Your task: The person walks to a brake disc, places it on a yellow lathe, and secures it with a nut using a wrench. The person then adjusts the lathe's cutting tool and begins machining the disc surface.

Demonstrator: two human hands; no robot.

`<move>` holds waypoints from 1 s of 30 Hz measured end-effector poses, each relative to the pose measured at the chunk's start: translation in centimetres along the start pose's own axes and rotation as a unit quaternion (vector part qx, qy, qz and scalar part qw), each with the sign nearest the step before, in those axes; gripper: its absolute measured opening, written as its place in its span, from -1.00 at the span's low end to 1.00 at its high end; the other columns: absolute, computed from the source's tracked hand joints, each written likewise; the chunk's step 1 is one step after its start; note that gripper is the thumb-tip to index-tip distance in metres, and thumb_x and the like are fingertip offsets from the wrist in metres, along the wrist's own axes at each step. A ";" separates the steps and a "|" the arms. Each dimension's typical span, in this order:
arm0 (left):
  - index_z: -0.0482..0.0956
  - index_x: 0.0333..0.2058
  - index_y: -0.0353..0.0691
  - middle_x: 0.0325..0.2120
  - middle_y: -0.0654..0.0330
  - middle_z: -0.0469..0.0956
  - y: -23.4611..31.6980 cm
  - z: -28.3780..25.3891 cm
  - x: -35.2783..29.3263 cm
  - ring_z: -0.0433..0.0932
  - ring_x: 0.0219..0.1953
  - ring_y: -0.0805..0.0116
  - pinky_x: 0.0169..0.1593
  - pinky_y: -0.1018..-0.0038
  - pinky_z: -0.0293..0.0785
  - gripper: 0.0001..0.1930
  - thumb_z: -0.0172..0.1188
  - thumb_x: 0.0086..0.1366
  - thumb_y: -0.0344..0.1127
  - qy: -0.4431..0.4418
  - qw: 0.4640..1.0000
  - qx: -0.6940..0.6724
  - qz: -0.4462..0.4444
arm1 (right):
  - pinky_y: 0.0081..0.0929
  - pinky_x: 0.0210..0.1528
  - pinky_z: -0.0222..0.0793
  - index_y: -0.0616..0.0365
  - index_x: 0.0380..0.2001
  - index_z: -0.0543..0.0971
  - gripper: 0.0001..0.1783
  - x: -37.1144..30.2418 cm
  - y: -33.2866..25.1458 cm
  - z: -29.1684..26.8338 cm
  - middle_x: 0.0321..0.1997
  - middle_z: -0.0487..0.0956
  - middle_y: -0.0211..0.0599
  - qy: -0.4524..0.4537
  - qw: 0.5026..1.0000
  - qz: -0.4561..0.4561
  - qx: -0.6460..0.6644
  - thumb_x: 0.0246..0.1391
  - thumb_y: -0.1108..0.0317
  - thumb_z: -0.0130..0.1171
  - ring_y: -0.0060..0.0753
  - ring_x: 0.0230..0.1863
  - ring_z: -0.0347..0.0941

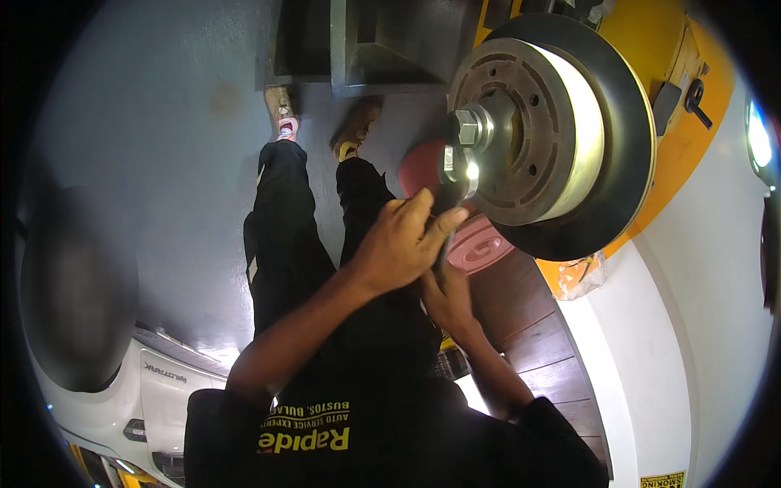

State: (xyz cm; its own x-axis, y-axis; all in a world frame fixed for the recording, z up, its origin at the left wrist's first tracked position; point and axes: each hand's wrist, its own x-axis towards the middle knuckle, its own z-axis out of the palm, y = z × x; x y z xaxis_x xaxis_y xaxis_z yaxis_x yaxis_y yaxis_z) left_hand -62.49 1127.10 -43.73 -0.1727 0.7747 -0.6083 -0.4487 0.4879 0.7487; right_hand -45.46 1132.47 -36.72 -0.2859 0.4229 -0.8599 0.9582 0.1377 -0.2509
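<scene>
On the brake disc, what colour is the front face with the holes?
Dull brownish grey; the front face of the brake disc shows in the head view.

An auto repair workshop: a metal brake disc (573,134) is mounted on a yellow machine (643,34), a white vehicle (172,407) nearby.

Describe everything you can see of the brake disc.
The brake disc stands on edge at upper right: a broad dark metal ring behind a raised round centre, whose side is bright bare metal. Its brownish, rusty-looking face carries small round holes and curved dark marks. Shaft hardware with a shiny hex nut sits at its middle. Whether the nearby wrench touches it cannot be told.
</scene>
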 end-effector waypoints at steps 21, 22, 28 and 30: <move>0.40 -0.25 -0.40 -0.57 -0.03 0.59 -1.5 2.7 3.3 0.60 -0.54 0.00 -0.44 0.18 0.46 -0.66 0.03 0.58 -0.16 0.146 0.980 0.061 0.117 | -0.14 -0.31 0.49 0.28 -0.03 0.53 -0.70 2.5 -2.2 1.1 -0.36 0.64 0.15 0.104 0.993 -0.026 0.050 0.29 0.31 0.21 0.14 -0.37 0.65; 0.40 -0.24 -0.40 -0.57 -0.04 0.57 -2.0 2.9 3.3 0.58 -0.54 -0.07 -0.45 0.15 0.44 -0.67 0.04 0.57 -0.18 0.158 0.972 0.103 0.138 | -0.14 -0.32 0.49 0.26 -0.04 0.55 -0.69 3.9 -0.5 2.9 -0.39 0.64 0.13 0.135 0.987 -0.069 0.058 0.25 0.29 0.25 0.13 -0.38 0.65; 0.44 -0.11 -0.39 -0.46 -0.11 0.57 -1.9 6.7 4.0 0.57 -0.42 -0.13 -0.30 0.09 0.44 -0.64 0.04 0.57 -0.10 0.307 0.941 -0.037 0.135 | -0.06 -0.33 0.50 0.24 -0.16 0.62 -0.63 5.3 3.3 5.9 -0.39 0.66 0.09 0.192 0.970 -0.149 0.013 0.09 0.19 0.38 0.14 -0.37 0.65; 0.45 -0.08 -0.38 -0.45 -0.10 0.56 -1.1 7.6 3.6 0.57 -0.41 -0.09 -0.27 0.11 0.44 -0.57 0.07 0.55 -0.02 0.325 0.941 -0.071 0.065 | -0.04 -0.31 0.50 0.25 -0.25 0.63 -0.66 4.5 4.2 6.8 -0.40 0.66 0.08 0.197 0.977 -0.080 0.012 0.05 0.19 0.38 0.17 -0.36 0.65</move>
State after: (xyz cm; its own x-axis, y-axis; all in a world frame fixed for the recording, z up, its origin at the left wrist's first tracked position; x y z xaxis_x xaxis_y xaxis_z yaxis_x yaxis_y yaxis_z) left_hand -55.90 1132.40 -44.75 -0.7134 0.3927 -0.5804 -0.4904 0.3118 0.8138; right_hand -42.61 1128.86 -44.63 -0.4104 0.7102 -0.5720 0.8994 0.2119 -0.3823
